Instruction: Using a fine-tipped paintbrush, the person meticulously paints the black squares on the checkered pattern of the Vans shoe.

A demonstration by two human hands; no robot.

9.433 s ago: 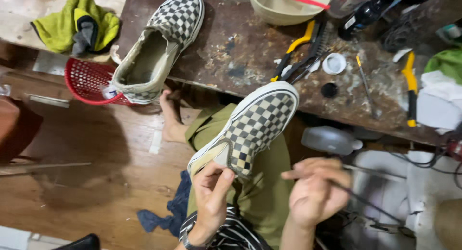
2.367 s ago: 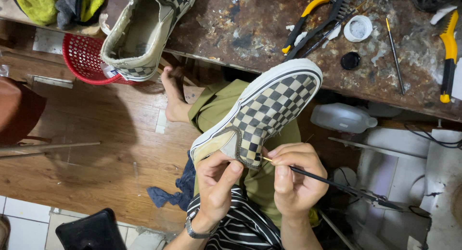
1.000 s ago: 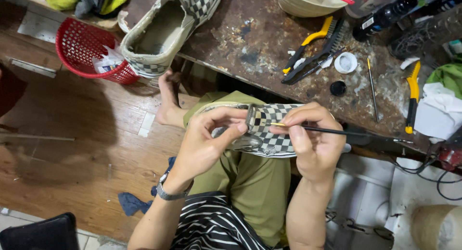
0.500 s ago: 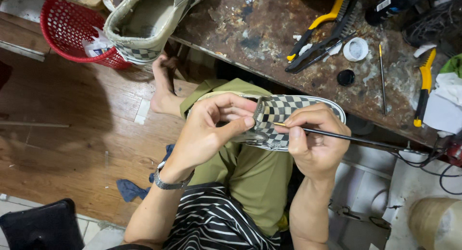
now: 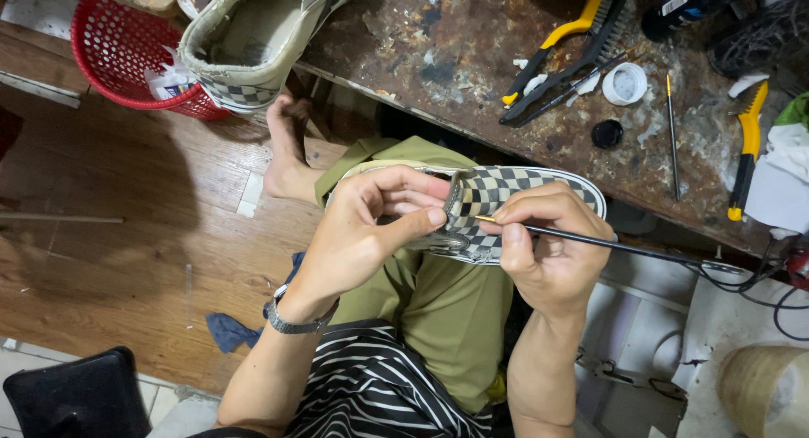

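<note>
Over lap: left hand (image 5: 371, 227) grips checkered shoe (image 5: 522, 198); right hand (image 5: 548, 253) pinches thin brush (image 5: 607, 246) (probably); workbench (image 5: 472, 76) beyond.

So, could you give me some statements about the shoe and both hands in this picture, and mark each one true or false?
1. The left hand grips the black-and-white checkered slip-on shoe over the lap. True.
2. The right hand holds a yellow-handled brush. False: it holds a thin black stick-like tool, its tip at the shoe.
3. A second checkered shoe lies on the stained brown workbench. True.
4. The red plastic basket stands on the workbench. False: it sits on the wooden floor.
5. The left wrist is bare. False: it wears a metal wristwatch.
</note>
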